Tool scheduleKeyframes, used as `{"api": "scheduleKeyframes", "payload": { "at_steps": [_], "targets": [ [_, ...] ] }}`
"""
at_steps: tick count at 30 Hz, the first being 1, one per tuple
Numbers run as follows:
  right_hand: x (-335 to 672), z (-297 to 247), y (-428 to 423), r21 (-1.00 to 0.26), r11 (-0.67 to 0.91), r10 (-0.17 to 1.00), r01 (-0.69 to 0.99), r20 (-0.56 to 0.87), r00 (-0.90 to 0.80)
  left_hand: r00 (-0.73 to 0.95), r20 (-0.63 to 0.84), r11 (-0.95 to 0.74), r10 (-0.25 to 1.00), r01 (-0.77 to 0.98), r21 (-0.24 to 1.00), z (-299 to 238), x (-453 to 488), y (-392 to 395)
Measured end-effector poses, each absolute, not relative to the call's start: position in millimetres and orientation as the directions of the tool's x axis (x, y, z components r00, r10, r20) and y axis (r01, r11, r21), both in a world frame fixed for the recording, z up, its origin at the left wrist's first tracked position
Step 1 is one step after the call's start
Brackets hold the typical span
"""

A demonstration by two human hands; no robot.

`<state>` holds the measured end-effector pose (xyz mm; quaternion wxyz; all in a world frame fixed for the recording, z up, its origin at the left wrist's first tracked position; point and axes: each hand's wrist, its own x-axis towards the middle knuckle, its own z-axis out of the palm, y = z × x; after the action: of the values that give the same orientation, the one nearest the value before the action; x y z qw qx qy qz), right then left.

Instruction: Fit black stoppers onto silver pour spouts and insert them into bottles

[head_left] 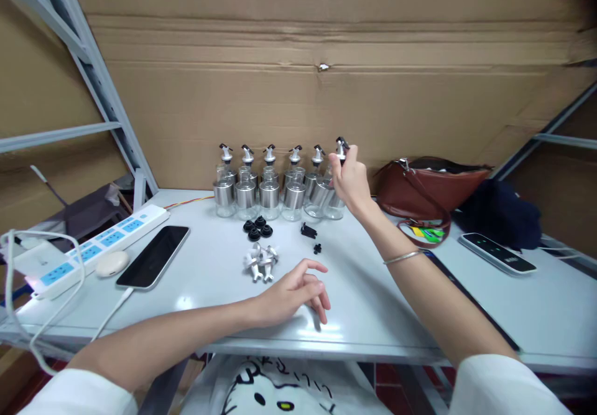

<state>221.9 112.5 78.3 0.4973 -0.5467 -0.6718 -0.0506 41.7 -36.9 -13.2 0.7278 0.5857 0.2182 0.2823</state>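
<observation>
A row of several small glass oil bottles (pixel 259 185) with steel bands and pour spouts stands at the back of the white table (pixel 373 303). My right hand (pixel 351 181) reaches to the rightmost bottle (pixel 333 197) and is closed around its neck, fingertips at the black spout (pixel 342 145). My left hand (pixel 298 290) rests on the table nearer me, fingers loosely spread, holding nothing. Just beyond it lie a pile of white spout parts (pixel 261 261), three black round caps (pixel 257 226) and two small black pieces (pixel 310 234).
A black phone (pixel 153 256) on a charging cable, a white oval case (pixel 112 263) and a white power strip (pixel 93 247) lie at left. A brown leather bag (pixel 424 188), a dark cloth (pixel 499 213) and another phone (pixel 497 253) sit at right. Cardboard walls the back.
</observation>
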Motion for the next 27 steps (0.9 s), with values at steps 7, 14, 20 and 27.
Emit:
{"api": "scheduleKeyframes", "payload": {
  "at_steps": [7, 14, 20, 27],
  "targets": [
    [215, 72, 119, -0.352, 0.326, 0.740, 0.877, 0.673, -0.005, 0.741, 0.012, 0.155, 0.672, -0.156, 0.976, -14, 42, -36],
    [214, 69, 119, -0.252, 0.293, 0.753, 0.922, 0.655, -0.060, 0.743, 0.008, 0.156, 0.669, -0.151, 0.976, -12, 42, -37],
    [221, 59, 107, -0.392, 0.453, 0.723, 0.801, 0.687, -0.072, 0.741, 0.013, 0.155, 0.672, -0.158, 0.975, -15, 42, -36],
    [212, 52, 66, -0.659, 0.584, 0.805, 0.473, 0.546, -0.232, 0.726, -0.041, 0.249, 0.686, -0.182, 0.951, -16, 40, -31]
  ]
}}
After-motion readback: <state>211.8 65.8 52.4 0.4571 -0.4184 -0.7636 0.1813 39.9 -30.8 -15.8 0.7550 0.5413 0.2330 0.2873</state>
